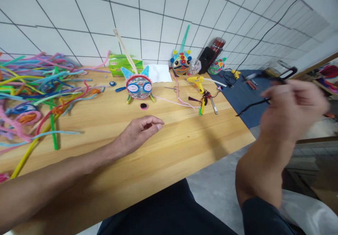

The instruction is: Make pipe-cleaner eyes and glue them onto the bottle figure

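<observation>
In the head view, your right hand [289, 105] is up high, past the right end of the wooden table [169, 157]. It is blurry, but its fingers are bent tight around a thin black strip [252, 107]. One end of the strip pokes out to the left, over the edge of the blue mat [243, 103]. How the rest sits in your fingers is too blurry to tell. A glass pot [277, 68] stands behind that hand.

Your left hand [139, 131] is over the middle of the table. Its fingers are loosely curled and free, with the thumb near the pointing finger. You can't tell if it touches the wood. Just behind it lies a little black and pink disc [144, 106].

Behind the disc is a round, shiny toy [139, 88] with blue pointy ears, big blue-ringed eyes and little feet. A green packet [117, 67] and a white paper [160, 74] are behind the toy. To the right, a yellow glue gun [196, 83] lies near a pen [213, 106]. A second toy [181, 64], with blue and yellow balls on top, is by the wall. On your left there is a big, messy pile of fuzzy sticks [50, 75] in lots of colors.
</observation>
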The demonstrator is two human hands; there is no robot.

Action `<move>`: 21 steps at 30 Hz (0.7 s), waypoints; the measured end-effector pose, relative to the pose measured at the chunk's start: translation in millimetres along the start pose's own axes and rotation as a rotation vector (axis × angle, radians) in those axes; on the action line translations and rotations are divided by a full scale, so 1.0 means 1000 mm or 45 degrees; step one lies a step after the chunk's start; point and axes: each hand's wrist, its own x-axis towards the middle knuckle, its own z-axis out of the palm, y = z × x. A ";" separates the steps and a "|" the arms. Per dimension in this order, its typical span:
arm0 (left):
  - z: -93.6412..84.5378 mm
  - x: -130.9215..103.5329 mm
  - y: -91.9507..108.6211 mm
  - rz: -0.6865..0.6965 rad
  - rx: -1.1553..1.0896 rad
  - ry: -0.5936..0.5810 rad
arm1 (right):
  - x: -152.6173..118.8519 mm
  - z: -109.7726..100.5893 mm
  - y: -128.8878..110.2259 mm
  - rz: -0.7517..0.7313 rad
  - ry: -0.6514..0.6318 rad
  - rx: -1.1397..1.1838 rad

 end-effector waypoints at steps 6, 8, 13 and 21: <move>-0.005 0.005 0.019 -0.174 -0.317 -0.068 | -0.055 0.068 -0.030 0.133 -0.823 0.157; -0.007 0.003 0.018 -0.199 -0.329 -0.092 | -0.061 0.079 -0.032 0.094 -0.957 0.168; -0.014 0.001 0.011 -0.183 -0.287 -0.207 | -0.068 0.105 -0.034 -0.035 -1.122 0.211; -0.023 0.001 0.005 -0.051 -0.160 -0.078 | -0.072 0.137 -0.049 -0.075 -1.307 0.225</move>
